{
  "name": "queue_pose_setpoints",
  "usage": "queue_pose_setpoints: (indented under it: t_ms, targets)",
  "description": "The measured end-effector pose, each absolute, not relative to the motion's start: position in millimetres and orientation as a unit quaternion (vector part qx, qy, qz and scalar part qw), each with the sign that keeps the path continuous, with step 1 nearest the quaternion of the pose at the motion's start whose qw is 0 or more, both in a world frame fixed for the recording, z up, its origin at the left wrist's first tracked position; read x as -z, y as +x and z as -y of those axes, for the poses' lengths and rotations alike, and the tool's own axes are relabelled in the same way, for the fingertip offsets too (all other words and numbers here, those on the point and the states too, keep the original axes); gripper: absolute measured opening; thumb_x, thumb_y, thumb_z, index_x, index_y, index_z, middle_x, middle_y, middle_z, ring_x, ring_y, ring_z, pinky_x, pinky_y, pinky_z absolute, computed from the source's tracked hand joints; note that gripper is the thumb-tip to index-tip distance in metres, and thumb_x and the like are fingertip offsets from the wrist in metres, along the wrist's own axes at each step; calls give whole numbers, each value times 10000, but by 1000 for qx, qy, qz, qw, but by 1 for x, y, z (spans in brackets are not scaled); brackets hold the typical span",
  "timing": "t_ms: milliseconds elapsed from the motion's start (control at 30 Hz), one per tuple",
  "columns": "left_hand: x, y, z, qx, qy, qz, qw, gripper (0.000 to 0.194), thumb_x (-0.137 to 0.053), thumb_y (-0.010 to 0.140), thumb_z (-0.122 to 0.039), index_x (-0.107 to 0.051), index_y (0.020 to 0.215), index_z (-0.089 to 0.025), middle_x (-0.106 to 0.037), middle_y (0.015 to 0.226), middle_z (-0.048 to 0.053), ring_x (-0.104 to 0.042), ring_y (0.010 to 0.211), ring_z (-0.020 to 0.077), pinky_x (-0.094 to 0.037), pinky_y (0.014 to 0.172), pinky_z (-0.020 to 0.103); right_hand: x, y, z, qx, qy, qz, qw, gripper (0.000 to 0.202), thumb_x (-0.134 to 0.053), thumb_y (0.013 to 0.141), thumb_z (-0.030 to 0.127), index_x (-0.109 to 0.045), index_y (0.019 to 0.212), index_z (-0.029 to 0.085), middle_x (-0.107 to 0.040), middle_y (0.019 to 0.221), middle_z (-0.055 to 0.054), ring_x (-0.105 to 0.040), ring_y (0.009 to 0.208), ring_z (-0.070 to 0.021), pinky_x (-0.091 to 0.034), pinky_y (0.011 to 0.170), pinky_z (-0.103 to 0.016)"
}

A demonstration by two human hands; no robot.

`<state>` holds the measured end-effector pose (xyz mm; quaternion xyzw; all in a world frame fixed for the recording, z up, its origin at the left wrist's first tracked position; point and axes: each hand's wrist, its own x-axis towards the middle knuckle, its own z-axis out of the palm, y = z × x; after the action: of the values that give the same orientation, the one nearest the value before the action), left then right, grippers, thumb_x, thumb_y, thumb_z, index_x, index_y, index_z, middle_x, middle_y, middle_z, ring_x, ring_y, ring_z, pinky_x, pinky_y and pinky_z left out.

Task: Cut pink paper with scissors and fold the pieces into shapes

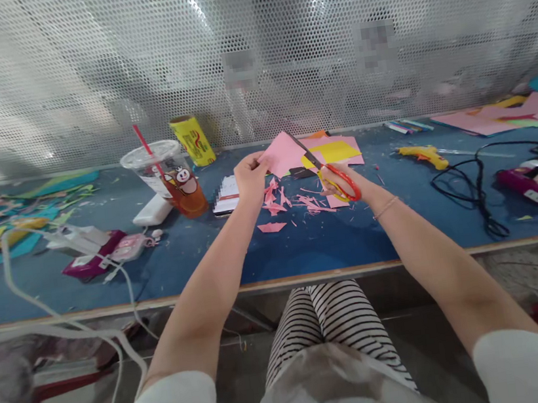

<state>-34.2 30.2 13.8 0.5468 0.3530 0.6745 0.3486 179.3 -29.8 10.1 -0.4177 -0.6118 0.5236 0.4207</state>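
A pink paper sheet (pixel 284 154) is pinched at its left edge by my left hand (pixel 250 176), raised a little over the blue table. My right hand (pixel 338 179) is closed round the red and yellow handles of the scissors (pixel 311 155). Their dark blades point up and left, against the right side of the pink sheet. Below the hands lie curled and thin pink paper scraps (pixel 273 199). A yellow sheet (pixel 339 151) rests on more pink paper, behind my right hand.
On the blue table (pixel 305 249), left, are a plastic cup with a straw (pixel 183 189), a yellow can (pixel 196 142), a phone (pixel 226 196) and power strip (pixel 89 258). Right are a yellow glue gun (pixel 424 156), black cable (pixel 480 200) and pink sheets (pixel 491 119). Behind stands a perforated metal panel (pixel 278 48).
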Motion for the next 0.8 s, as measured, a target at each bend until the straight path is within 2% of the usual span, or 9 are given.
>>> queue_pose_setpoints:
  t_ms: [200, 567, 800]
  targets:
    - [-15, -32, -29, -662, 559, -352, 353, 259, -717, 592, -314, -699, 789, -147, -642, 681, 10, -536, 587, 87, -433, 556, 211, -1, 182, 26, -540, -388, 613, 426, 513, -571, 644, 692, -387, 657, 213, -389, 475, 90, -363, 405, -49, -516, 725, -300]
    - [-14, -28, -27, -654, 548, -352, 385, 242, -715, 591, -269, -705, 802, -150, -655, 680, 13, -553, 580, 87, -465, 570, 228, -6, 182, 24, -501, -434, 628, 408, 528, -512, 635, 733, -349, 636, 231, -317, 371, 122, -243, 326, -36, -513, 833, -403]
    - [-13, -27, -27, -649, 548, -360, 386, 250, -721, 583, -275, -704, 796, -145, -663, 690, 21, -558, 585, 90, -472, 569, 228, -8, 180, 30, -516, -411, 619, 426, 529, -565, 631, 708, -346, 631, 225, -343, 413, 112, -304, 351, -46, -506, 816, -383]
